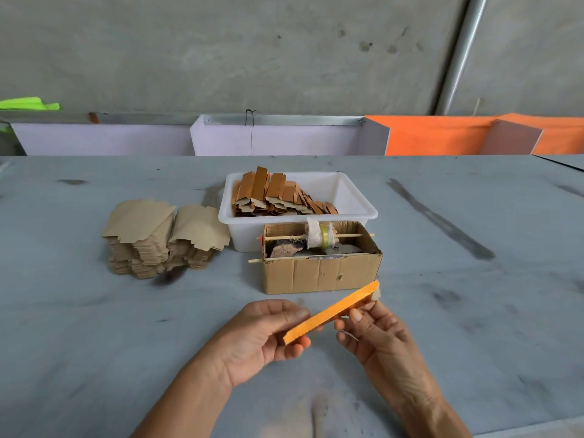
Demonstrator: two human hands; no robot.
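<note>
Both hands hold a long, flat orange folded carton (331, 311) above the grey table, tilted up to the right. My left hand (262, 338) grips its lower left end between thumb and fingers. Around the upper right part my right hand (373, 333) pinches it, thumb on the near edge. A small pale flap shows at the carton's far right tip.
A cardboard box (322, 273) with a tape roll on a stick stands just beyond the hands. Behind it a white plastic tub (357, 200) holds several folded orange-brown cartons. A stack of flat tan blanks (164, 238) lies to the left. Coloured panels line the table's far edge.
</note>
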